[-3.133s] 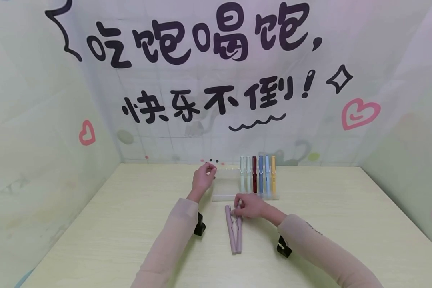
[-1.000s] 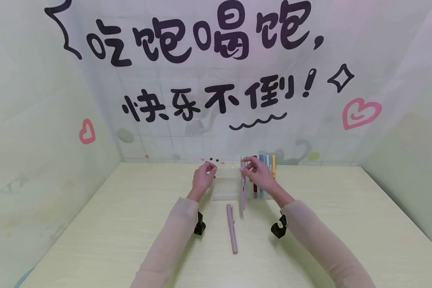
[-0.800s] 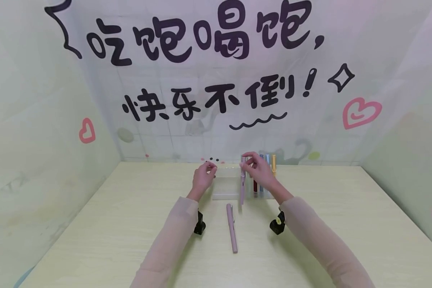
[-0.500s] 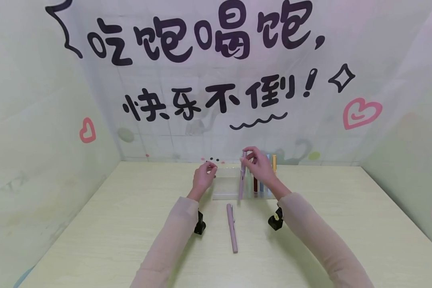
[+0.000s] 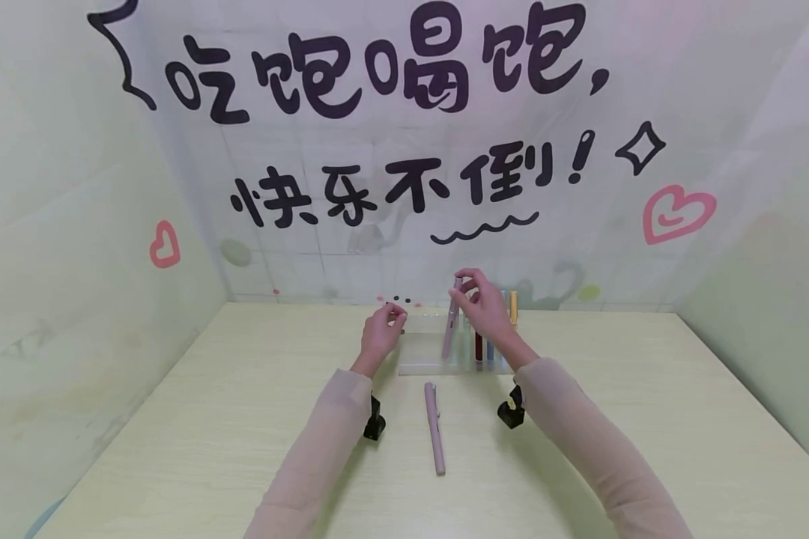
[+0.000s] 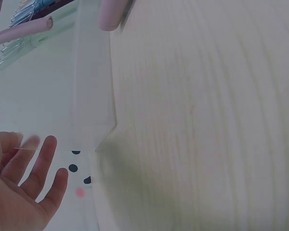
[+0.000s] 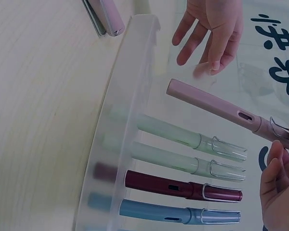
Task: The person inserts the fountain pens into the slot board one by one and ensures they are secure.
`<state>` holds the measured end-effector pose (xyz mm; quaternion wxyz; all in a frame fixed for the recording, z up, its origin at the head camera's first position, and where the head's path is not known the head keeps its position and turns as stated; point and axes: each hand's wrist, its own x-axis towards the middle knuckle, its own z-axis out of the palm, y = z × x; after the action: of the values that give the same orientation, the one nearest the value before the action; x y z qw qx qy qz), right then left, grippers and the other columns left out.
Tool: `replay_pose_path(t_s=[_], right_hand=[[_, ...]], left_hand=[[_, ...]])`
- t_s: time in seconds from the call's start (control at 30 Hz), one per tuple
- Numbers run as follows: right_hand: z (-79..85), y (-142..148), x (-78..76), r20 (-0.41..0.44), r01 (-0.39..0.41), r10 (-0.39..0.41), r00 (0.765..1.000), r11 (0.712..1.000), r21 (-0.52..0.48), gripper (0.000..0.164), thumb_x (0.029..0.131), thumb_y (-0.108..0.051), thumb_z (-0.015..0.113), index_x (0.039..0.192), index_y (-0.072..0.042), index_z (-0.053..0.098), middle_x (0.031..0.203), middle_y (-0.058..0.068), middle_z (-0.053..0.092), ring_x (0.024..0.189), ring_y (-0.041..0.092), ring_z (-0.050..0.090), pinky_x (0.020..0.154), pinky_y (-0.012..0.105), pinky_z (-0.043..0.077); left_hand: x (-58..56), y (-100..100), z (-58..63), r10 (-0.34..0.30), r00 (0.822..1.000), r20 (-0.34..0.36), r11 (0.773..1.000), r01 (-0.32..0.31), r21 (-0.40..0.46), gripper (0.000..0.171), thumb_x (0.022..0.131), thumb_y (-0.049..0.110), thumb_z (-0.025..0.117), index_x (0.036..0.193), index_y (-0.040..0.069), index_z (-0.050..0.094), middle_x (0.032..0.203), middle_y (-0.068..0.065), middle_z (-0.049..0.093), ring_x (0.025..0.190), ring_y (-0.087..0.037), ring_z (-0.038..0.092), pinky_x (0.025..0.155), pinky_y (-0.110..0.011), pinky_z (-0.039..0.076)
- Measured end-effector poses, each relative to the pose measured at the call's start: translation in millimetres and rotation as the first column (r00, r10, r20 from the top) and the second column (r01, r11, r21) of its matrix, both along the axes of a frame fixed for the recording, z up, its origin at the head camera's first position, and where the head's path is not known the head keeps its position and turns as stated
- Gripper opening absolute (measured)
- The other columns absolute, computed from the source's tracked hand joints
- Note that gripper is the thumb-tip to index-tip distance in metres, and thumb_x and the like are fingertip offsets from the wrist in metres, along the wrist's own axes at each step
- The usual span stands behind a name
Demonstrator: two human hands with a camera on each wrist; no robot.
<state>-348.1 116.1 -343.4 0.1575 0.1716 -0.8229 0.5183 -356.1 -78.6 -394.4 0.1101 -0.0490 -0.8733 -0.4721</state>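
My right hand (image 5: 487,308) pinches a mauve fountain pen (image 7: 212,107) near its clip end. The pen slants in front of the clear pen stand (image 5: 421,369), its lower end over the stand's lip and left of the pens in it. At the stand's left edge, thumb and index finger of my left hand (image 6: 26,185) grip the clear panel, the other fingers spread. A second mauve pen (image 5: 434,428) lies on the table before the stand. Two pale green pens (image 7: 171,131), a dark red pen (image 7: 156,185) and a blue pen (image 7: 154,211) stand in the rack.
Further right in the stand is a yellow pen (image 5: 514,308); my right hand partly hides this row. A printed cloth wall (image 5: 337,262) rises right behind the stand. Black wrist cameras (image 5: 374,421) hang below both sleeves.
My right hand has lifted one mauve pen off the table, away from its twin, and brought it up to the stand, its lower end rising past the lip. My left hand stays put.
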Motion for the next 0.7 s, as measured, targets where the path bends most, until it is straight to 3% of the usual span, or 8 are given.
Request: replay_pose_path(t_s=[0.3, 0.7], right_hand=[[-10.2, -2.8, -1.3, -0.107, -0.015, 0.02, 0.994, 0.999, 0.052, 0.027, 0.087, -0.017, 0.057, 0.111, -0.01, 0.05, 0.084, 0.007, 0.058, 0.055, 0.019, 0.049, 0.048, 0.028, 0.043], [-21.5, -7.8, 0.5, -0.106, 0.011, 0.003, 0.994, 0.992, 0.129, 0.027, 0.087, -0.018, 0.056, 0.112, -0.01, 0.051, 0.085, 0.005, 0.058, 0.059, 0.017, 0.049, 0.05, 0.029, 0.043]], left_hand=[[0.6, -0.3, 0.1, -0.001, 1.0, -0.005, 1.0, 0.001, -0.001, 0.016, 0.09, 0.017, 0.051, 0.098, 0.004, 0.058, 0.102, -0.013, 0.062, 0.076, -0.021, 0.063, 0.072, -0.033, 0.047], [1.2, -0.1, -0.5, -0.004, 1.0, -0.011, 1.0, 0.004, 0.007, 0.016, 0.09, 0.016, 0.052, 0.097, 0.004, 0.058, 0.101, -0.014, 0.062, 0.076, -0.023, 0.063, 0.071, -0.034, 0.047]])
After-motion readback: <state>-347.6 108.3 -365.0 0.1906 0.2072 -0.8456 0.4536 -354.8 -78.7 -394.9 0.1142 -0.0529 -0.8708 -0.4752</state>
